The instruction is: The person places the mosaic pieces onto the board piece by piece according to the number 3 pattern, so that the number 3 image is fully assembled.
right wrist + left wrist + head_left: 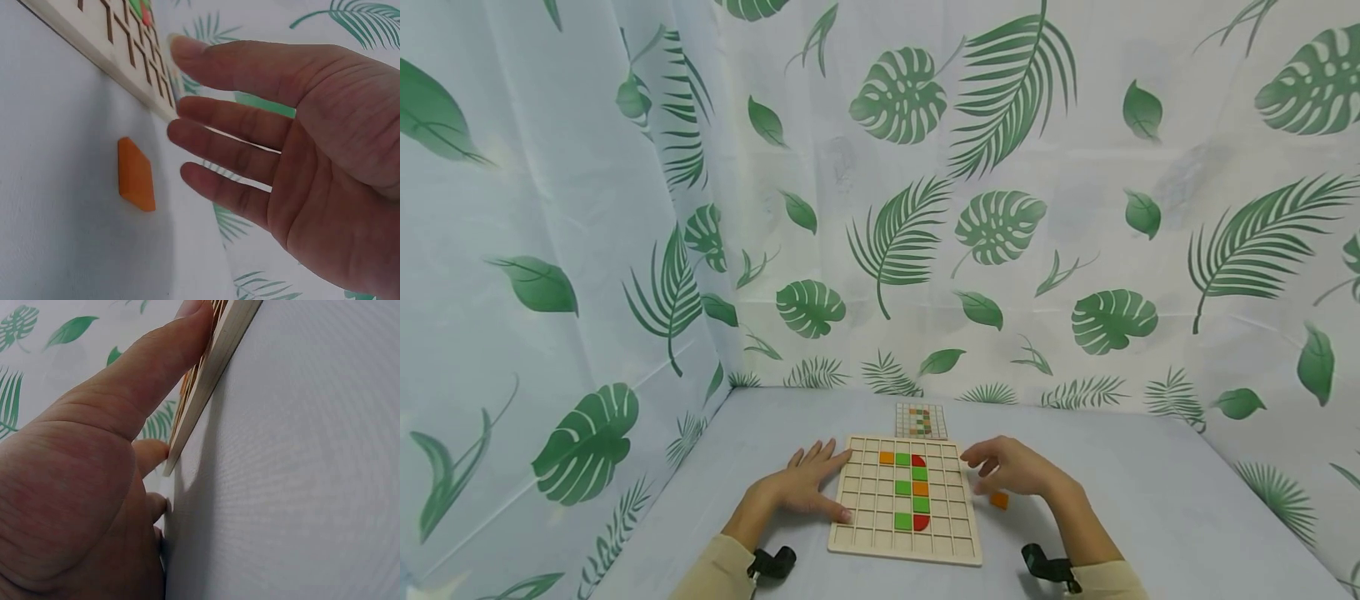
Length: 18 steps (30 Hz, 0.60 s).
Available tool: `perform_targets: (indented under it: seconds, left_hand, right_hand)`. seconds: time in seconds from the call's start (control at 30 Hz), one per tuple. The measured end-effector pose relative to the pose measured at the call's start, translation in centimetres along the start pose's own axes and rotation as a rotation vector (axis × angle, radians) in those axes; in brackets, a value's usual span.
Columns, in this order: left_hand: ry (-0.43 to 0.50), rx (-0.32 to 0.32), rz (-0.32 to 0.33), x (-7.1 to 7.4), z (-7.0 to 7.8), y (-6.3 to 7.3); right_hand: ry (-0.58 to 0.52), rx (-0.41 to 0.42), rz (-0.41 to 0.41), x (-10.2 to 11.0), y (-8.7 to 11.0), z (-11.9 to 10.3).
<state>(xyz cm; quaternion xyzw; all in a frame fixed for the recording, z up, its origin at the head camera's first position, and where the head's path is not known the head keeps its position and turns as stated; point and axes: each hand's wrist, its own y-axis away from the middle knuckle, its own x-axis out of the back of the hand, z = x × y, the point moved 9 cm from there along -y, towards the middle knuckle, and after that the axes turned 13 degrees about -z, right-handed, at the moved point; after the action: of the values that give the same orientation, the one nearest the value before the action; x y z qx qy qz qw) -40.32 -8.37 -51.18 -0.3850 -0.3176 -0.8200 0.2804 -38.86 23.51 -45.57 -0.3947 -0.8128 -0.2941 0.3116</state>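
Observation:
A square wooden grid board [868,537] lies on the table between my hands, with green and orange square tiles and red rounded tiles set in several of its cells. My left hand [805,483] rests at the board's left edge, fingers spread and thumb touching the rim. Over the board's right edge hovers my right hand [1011,468], holding nothing, its fingers loosely bent. Below that hand a loose orange square tile [135,175] lies on the table, apart from the fingers. In the right wrist view the thumb and fingers stand apart.
Behind the board lies a small card [921,422] printed with a grid and coloured squares. A white table [1120,467] carries everything. Leaf-patterned curtains [910,250] hang at the back and sides.

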Motion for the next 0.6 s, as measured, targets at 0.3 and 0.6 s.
perform_targets:
  seconds: [0.3,0.6]
  left_hand:
    - [0.003,0.000,0.003,0.0,-0.2,-0.1]
    - [-0.003,0.002,-0.003,0.0,-0.1,0.0]
  right_hand:
    - [-0.025,-0.061,-0.013,0.0,0.2,1.1]
    - [-0.004,-0.154,-0.008,0.2,0.6,2.1]
